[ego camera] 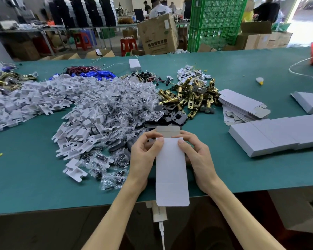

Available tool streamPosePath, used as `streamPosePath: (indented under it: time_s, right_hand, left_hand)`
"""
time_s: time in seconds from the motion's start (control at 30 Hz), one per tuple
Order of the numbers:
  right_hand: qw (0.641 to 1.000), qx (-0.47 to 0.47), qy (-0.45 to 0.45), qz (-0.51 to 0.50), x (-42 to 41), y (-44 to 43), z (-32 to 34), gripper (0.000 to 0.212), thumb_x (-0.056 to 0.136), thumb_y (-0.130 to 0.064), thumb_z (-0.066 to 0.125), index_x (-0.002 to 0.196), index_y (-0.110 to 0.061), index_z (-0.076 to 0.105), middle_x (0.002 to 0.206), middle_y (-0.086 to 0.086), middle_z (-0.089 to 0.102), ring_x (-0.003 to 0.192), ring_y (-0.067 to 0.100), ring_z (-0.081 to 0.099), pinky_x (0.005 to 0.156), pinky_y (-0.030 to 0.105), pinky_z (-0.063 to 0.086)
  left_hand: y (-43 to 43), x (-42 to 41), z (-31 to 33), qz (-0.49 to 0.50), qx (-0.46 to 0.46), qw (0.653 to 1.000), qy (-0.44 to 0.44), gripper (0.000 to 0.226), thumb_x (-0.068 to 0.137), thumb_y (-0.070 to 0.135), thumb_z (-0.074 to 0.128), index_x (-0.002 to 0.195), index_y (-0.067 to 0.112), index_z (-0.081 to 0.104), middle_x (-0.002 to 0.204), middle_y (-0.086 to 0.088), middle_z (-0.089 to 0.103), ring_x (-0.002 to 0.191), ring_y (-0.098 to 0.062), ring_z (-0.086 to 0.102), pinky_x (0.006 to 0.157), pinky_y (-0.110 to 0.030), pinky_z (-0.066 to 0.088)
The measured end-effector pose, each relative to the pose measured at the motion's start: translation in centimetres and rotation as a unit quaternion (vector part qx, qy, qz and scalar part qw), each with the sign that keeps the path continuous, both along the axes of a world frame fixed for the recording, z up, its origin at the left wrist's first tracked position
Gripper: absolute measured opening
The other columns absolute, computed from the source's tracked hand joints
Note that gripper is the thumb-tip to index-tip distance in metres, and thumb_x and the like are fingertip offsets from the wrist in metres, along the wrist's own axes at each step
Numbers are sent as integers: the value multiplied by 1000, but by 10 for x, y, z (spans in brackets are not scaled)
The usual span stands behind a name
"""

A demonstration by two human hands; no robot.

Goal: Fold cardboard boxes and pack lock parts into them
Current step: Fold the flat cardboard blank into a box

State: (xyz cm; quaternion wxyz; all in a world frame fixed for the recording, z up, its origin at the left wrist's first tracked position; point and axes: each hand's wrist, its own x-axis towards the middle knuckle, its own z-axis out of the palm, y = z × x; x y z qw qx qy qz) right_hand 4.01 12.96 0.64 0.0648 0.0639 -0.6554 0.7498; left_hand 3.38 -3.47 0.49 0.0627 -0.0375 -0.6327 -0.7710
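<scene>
Status: I hold one white cardboard box (171,168) lengthwise over the near edge of the green table (34,177), its near end hanging past the edge. My left hand (143,156) and right hand (197,156) both grip its far end, thumbs pressed on the top face and fingers curled round the sides. The grey far flap (168,130) stands open beyond my thumbs. I cannot tell whether the body is squared or flat.

Contents: none visible in the box. The brass latches (190,94), black plates (177,117), bagged screws (126,105) and white plastic inserts (76,109) lie in piles ahead. Flat blanks (242,105) and closed boxes (278,134) sit to my right.

Risks, as I judge them:
- Uneven thumb pressure may crease the top face instead of the score line.
- Folding the flap before the side tabs are tucked would leave them jammed outside.
- The near end appears unclosed; parts loaded now could slide out over the table edge.
- The flap sits just beside the plates and bags, so it may snag them.
</scene>
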Motion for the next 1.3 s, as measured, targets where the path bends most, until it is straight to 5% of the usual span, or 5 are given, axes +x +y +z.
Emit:
streamPosePath:
  time_s: [0.17, 0.4, 0.57, 0.8, 1.3]
  right_hand:
    - [1000, 13, 1, 3, 0, 1, -1, 13, 99, -28, 65, 105, -19, 73, 120, -2, 66, 99, 21, 67, 75, 45, 57]
    - [1000, -25, 17, 1, 2, 1, 1, 26, 97, -20, 68, 120, -28, 59, 112, 6, 68, 89, 23, 66, 73, 38, 56]
    - [999, 9, 33, 17, 3, -1, 3, 14, 99, -20, 66, 112, -18, 66, 108, -2, 70, 89, 14, 68, 71, 26, 55]
    - [999, 40, 35, 4, 3, -2, 2, 10, 101, -18, 63, 111, -18, 67, 103, -4, 70, 86, 11, 66, 70, 23, 53]
    - [997, 64, 8, -44, 0, -2, -1, 11, 102, -21, 62, 95, -18, 69, 91, 0, 71, 79, 13, 64, 69, 32, 51]
  left_hand:
    - [0, 1, 2, 0, 1, 999, 33, 36, 97, 10, 72, 125, 32, 65, 121, -3, 70, 99, -20, 68, 84, -38, 60]
    - [1, 2, 3, -14, -13, 1000, -3, 12, 98, 17, 71, 108, 16, 76, 104, -5, 74, 90, -18, 64, 80, -39, 52]
    - [4, 3, 5, -29, -12, 999, -24, 26, 99, 38, 65, 107, 17, 79, 98, -9, 76, 83, -23, 65, 75, -43, 50]
    - [4, 1, 5, -18, -28, 999, -22, 21, 102, 26, 65, 107, 10, 78, 109, -21, 74, 92, -30, 64, 84, -50, 48]
    - [3, 4, 1, -72, -59, 995, -23, 18, 92, 18, 70, 109, 13, 73, 105, -12, 76, 84, -19, 70, 67, -30, 59]
